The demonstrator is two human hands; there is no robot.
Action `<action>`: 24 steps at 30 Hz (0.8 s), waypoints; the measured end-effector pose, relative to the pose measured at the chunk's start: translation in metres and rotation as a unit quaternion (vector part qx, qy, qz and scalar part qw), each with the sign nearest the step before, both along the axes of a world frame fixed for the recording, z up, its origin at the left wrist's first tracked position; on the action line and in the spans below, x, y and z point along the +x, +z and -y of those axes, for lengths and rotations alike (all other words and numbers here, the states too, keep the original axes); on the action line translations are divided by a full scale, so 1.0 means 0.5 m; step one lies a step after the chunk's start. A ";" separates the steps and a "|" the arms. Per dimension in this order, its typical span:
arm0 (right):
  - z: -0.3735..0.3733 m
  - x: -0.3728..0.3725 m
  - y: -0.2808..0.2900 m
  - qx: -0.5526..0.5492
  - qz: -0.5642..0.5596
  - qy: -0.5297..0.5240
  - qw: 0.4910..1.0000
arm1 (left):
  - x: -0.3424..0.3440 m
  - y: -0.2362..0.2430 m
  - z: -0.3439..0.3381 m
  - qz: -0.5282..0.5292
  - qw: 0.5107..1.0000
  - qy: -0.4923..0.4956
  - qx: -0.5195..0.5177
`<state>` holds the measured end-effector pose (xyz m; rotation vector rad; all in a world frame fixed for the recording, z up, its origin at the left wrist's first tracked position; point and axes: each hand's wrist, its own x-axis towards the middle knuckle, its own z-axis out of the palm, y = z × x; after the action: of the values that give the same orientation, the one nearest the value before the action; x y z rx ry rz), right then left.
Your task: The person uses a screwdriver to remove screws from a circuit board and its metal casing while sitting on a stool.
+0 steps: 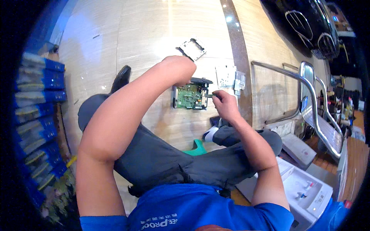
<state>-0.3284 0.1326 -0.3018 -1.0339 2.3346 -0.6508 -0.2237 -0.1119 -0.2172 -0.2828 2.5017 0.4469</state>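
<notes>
A small electronic unit with an exposed green circuit board [189, 97] lies on the floor in front of me. Its frame is dark along the far edge. My left hand [181, 68] reaches over to that far edge from the left; its fingers are hidden behind the hand and wrist. On the right side, my right hand [225, 104] is closed in a pinch close to the board. A thin dark piece shows between its fingertips and the board's edge, too small to name. Beyond the unit rests a white rectangular frame [192, 49] with dark edges.
Printed sheets and a small clear packet [239, 81] lie right of the unit. A green piece [197, 148] sits between my legs. Rightward stand a metal-tube chair [308, 100] and a white water dispenser [304, 190]. Stacked blue boxes [50, 79] line the left.
</notes>
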 end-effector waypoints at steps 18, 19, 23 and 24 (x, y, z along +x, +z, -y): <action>0.023 -0.047 0.091 -0.142 0.259 -0.092 0.951 | 0.036 -0.102 -0.019 -0.101 0.980 0.050 0.167; 0.022 -0.049 0.089 -0.147 0.258 -0.087 0.951 | 0.032 -0.103 -0.019 -0.094 0.981 0.041 0.164; 0.023 -0.050 0.101 -0.167 0.288 -0.099 0.938 | 0.017 -0.089 -0.031 -0.078 0.976 0.074 0.189; 0.024 -0.052 0.103 -0.165 0.293 -0.096 0.937 | 0.014 -0.084 -0.033 -0.075 0.975 0.085 0.192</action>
<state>-0.3546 0.1204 -0.2504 -0.6188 1.8390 -1.2680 -0.2167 -0.0954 -0.2593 -0.3191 2.4754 1.0395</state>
